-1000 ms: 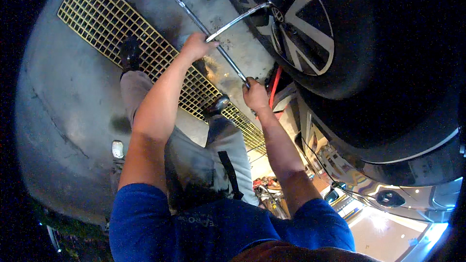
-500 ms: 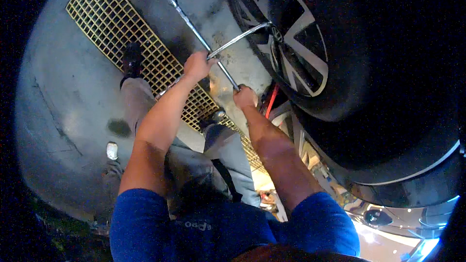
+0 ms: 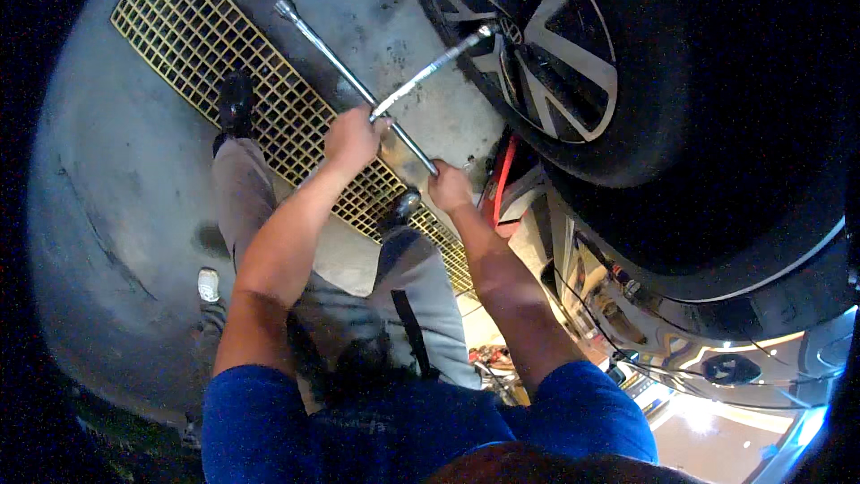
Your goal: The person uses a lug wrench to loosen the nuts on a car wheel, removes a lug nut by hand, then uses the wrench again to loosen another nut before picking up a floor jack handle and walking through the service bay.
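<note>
A chrome four-way lug wrench is held in both my hands in front of a car wheel with dark and silver spokes. My left hand is closed round the wrench close to its crossing. Lower down, my right hand grips the end of the arm nearest me. One arm reaches toward the wheel, and its socket end shows in front of the spokes near the hub; whether it touches them I cannot tell. Another arm points away to the far left, its socket free in the air.
Yellow floor grating runs diagonally under my feet across the grey concrete floor. A red bar stands below the tyre. The dark, shiny car body curves round at the right. At the lower left is another person's white shoe.
The wrench has moved left and slightly turned, and its wheel-side end has come away from the hub area, so the socket now shows. My hands still hold it.
</note>
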`<state>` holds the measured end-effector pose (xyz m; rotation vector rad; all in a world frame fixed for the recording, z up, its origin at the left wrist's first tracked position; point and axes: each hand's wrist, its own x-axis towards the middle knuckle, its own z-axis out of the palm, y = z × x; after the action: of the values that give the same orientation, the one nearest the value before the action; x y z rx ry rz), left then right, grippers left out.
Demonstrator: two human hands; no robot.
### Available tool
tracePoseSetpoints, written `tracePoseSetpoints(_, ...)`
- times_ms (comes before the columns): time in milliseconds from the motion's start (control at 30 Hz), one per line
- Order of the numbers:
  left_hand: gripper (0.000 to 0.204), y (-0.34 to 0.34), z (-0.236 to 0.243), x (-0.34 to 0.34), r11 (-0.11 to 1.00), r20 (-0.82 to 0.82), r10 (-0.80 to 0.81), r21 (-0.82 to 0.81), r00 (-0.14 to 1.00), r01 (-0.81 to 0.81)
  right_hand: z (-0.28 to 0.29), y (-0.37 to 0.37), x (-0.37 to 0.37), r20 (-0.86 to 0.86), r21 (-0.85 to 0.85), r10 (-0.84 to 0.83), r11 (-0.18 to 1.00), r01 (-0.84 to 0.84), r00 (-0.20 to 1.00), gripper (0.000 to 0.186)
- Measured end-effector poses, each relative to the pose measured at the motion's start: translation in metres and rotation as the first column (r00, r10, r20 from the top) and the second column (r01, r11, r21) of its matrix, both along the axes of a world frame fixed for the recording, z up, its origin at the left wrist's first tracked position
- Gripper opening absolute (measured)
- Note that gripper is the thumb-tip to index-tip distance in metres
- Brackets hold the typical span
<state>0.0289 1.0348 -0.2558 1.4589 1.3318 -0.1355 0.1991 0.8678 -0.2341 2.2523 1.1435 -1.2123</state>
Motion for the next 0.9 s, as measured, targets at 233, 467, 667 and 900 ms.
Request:
tracePoseSetpoints(233, 0.037, 0.013, 0.012, 0.028, 0.999, 0.065, -0.029, 0.023, 0.997, 0.028, 0.029, 0.005, 0.021, 0.136, 0.042, 0.006, 0.999, -0.012, 0.991, 0.030)
tracePoseSetpoints(467, 0.040, 0.041, -0.005, 0.034, 0.975, 0.213, -0.044, -0.202, 0.976, 0.088, 0.096, 0.027, 0.018, 0.021, 0.266, -0.036, 0.963, 0.030, 0.999, 0.023)
tracePoseSetpoints(667, 0.047, 0.032, 0.007, 0.055, 0.977, 0.041, -0.097, -0.188, 0.994, 0.103, 0.032, 0.015, 0.039, 0.281, -0.053, 0.030, 0.998, -0.016, 0.959, 0.025)
tracePoseSetpoints(900, 0.041, 0.027, 0.007, 0.044, 0.983, 0.004, -0.061, -0.176, 0.998, 0.061, 0.027, 0.034, 0.019, 0.309, -0.337, 0.069, 0.941, 0.041, 0.948, 0.027)
